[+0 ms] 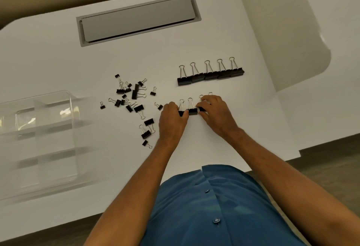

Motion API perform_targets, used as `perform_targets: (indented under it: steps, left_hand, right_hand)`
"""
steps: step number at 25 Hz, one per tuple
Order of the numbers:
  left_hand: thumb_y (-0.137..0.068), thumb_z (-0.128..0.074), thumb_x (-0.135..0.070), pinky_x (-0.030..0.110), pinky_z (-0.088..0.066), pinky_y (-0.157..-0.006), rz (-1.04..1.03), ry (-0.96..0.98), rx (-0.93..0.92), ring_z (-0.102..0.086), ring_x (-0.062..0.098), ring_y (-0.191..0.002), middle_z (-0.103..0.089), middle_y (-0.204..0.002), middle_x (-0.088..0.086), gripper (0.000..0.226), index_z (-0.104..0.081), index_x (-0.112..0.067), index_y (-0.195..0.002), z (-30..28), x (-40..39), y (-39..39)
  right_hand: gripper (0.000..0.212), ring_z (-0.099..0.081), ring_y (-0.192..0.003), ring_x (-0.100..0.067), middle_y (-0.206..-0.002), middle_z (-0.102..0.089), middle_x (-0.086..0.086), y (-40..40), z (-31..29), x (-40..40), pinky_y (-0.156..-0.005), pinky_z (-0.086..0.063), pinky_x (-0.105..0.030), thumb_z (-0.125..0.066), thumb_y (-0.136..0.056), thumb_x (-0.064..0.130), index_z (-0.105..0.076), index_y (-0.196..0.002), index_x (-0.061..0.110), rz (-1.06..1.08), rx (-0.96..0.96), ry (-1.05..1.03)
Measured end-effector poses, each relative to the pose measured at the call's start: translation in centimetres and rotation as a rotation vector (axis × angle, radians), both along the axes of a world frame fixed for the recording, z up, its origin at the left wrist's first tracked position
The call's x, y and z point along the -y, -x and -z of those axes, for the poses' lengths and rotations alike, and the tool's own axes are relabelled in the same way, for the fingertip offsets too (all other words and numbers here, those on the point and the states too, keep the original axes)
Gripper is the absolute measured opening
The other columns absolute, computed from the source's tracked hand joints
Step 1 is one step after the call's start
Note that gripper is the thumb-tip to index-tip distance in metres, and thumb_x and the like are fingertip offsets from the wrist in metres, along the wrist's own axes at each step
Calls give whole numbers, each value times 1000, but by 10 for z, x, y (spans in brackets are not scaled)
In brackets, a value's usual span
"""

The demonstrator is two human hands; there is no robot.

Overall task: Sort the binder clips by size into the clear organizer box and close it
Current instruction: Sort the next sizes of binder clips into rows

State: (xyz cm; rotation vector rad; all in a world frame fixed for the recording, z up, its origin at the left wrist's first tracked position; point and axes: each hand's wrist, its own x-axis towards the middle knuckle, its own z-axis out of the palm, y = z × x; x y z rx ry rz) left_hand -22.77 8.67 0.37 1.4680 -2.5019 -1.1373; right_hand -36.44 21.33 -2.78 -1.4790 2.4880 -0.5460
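Several large black binder clips (210, 74) stand in a neat row on the white table (58, 50). Below them runs a shorter row of medium binder clips (192, 110). My left hand (172, 122) pinches the leftmost medium clip. At the row's right end, my right hand (214, 112) covers and grips other medium clips. A loose pile of small and medium clips (132, 97) lies left of my hands. The clear organizer box (41, 140) sits open at the table's left, its compartments showing no clips.
A grey recessed cable hatch (138, 18) lies in the table's far middle. Another white table top (331, 70) adjoins on the right. The table's near edge runs just in front of my blue shirt (214, 206).
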Motion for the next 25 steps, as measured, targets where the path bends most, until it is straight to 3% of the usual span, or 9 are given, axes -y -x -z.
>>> perform_targets:
  steps: [5, 11, 16, 20, 25]
  left_hand:
    - [-90, -66, -38, 30, -42, -65, -60, 24, 53, -54, 21, -84, -51, -101, 4, 32, -53, -10, -98, 9, 1, 19]
    - [-91, -66, -39, 38, -52, -76, -51, 106, 61, -51, 23, -96, -50, -110, 9, 39, -54, -7, -110, 14, -2, 16]
    - [-85, -76, -25, 35, -43, -97, 310, 270, 1, -42, 28, -121, -46, -134, 13, 59, -51, -11, -135, 16, -4, -6]
    - [-86, -75, -11, 38, -52, -93, 359, 239, -30, -48, 27, -113, -52, -126, 12, 42, -63, -11, -127, 17, -1, 1]
    - [-87, -75, -16, 27, -48, -86, 350, 177, -61, -48, 21, -105, -51, -116, 8, 29, -68, -9, -114, 20, -4, 11]
  right_hand:
    - [28, -55, -117, -28, -127, -63, -10, 20, 7, -11, -97, -49, -39, -74, -88, 17, -70, -116, 15, 0, 7, -2]
    - [44, -50, -126, -26, -136, -57, -9, 35, -1, -25, -103, -44, -35, -75, -88, 20, -62, -130, 16, -7, 49, 35]
    - [49, -49, -127, -27, -139, -54, -8, 47, 0, -37, -100, -47, -38, -75, -88, 19, -59, -134, 18, 10, 86, -25]
    - [39, -53, -120, -27, -134, -58, -7, 48, 0, -29, -91, -52, -40, -74, -89, 18, -65, -128, 19, -23, 88, -46]
    - [34, -54, -108, -26, -119, -62, -6, 46, 0, -26, -82, -52, -35, -75, -88, 18, -70, -122, 18, -47, 82, -38]
